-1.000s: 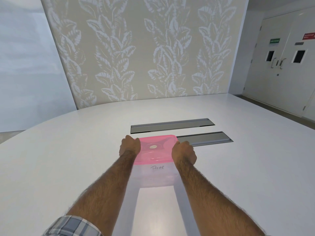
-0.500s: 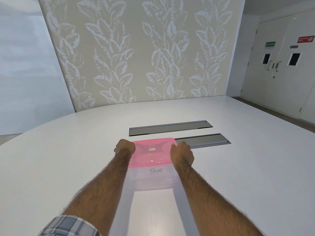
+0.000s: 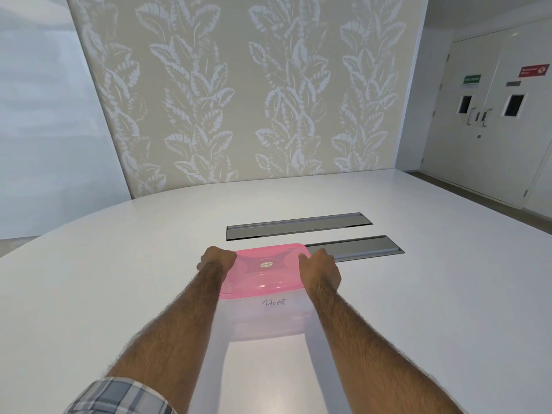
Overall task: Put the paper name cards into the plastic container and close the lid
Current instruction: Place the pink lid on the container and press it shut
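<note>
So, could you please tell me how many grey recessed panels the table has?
2: the far panel lies mid-table; the near panel sits just behind the pink lid, partly hidden.

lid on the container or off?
On: pink lid covers the container, left hand and right hand grip its sides. Fully snapped: cannot tell.

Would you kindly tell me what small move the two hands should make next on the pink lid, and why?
Probably one firm press down at both ends. The pink lid lies level on the clear container, and the left hand and right hand each grip one end. Whether the rim has snapped shut cannot be told, so a press would make sure.
</note>
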